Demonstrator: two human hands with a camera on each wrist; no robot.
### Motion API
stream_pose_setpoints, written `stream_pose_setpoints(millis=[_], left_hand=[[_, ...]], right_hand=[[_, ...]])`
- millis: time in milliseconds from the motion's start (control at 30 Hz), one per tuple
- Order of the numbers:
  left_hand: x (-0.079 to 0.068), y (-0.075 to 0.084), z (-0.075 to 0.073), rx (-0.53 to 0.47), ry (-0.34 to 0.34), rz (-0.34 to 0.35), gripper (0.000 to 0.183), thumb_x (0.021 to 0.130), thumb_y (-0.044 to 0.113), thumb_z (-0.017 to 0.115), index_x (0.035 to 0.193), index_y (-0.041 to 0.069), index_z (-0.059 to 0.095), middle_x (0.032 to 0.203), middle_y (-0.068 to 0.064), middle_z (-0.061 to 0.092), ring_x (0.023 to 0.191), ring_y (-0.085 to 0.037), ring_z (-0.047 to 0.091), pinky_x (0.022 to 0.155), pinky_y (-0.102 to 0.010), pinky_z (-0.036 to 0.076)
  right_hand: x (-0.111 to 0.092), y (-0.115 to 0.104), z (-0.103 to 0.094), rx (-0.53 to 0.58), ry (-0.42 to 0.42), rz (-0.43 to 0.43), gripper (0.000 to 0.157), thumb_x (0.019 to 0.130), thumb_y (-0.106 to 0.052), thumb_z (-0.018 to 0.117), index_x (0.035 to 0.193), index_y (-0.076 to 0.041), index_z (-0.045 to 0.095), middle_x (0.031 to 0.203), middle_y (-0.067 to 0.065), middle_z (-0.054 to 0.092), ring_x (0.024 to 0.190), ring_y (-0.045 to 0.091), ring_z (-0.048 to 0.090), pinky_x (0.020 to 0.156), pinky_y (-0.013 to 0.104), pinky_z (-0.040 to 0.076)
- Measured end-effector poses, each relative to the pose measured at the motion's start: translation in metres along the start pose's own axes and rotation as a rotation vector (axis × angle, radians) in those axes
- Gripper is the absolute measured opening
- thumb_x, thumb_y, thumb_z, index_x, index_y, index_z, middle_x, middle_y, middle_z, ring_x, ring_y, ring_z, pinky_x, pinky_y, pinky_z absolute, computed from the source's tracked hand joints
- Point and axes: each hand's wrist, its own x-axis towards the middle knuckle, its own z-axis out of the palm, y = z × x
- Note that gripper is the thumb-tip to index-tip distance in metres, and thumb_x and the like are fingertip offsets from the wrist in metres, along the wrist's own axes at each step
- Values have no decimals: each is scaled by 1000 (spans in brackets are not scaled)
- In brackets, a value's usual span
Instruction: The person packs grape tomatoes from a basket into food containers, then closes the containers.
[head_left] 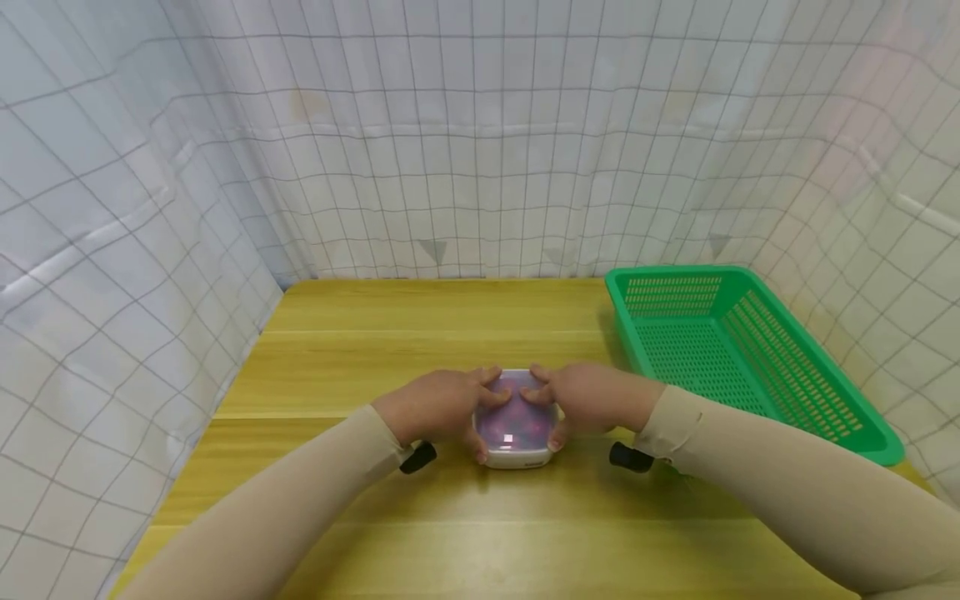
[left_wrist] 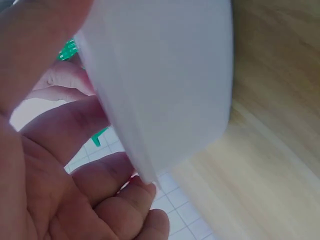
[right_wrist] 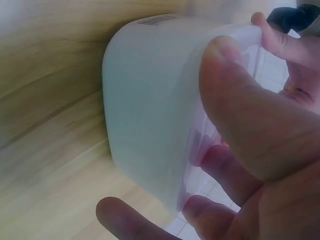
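A small white plastic container (head_left: 517, 459) with a see-through, pinkish-purple lid (head_left: 513, 427) sits at the middle of the wooden table. My left hand (head_left: 438, 406) grips its left side, thumb at the near corner and fingertips bent over the lid. On the opposite side my right hand (head_left: 600, 396) mirrors this, its thumb on the near right corner and two fingers on the lid. In the left wrist view the container's pale side wall (left_wrist: 170, 75) fills the middle. The right wrist view shows a barcode (right_wrist: 156, 20) on the wall. What lies inside is blurred by the lid.
A green perforated plastic basket (head_left: 690, 358) stands on the right part of the table (head_left: 420, 325), beyond my right forearm. White grid-patterned sheeting (head_left: 480, 167) rises behind the table and along both sides. Black wrist-worn cameras (head_left: 417, 457) stick out below my wrists.
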Motion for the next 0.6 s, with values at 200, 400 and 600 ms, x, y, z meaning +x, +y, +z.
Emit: stream_pose_setpoints(millis=[200,400,600], left_hand=[[3,-5,2,-20,-6,17,101,77,59,89,162,30,42,173,-13,30,137,-39,60,113,-49,52],[6,-14,-3,-51,-2,34,95,82,56,86,162,27,44,170,-8,38,142,-33,57,117,-46,49],[8,-23,-9,-50,11,34,87,91,54,78,161,15,45,168,-10,41,149,-34,49,122,-49,43]], right_hand=[[1,3,0,31,19,-4,89,83,-40,89,158,-13,49,167,21,39,134,41,61,110,53,53],[4,5,1,61,41,-1,97,82,-40,91,159,-3,45,165,21,42,140,40,57,115,53,49],[1,12,2,82,15,-1,97,87,-40,87,162,-4,39,169,20,35,145,38,53,117,52,48]])
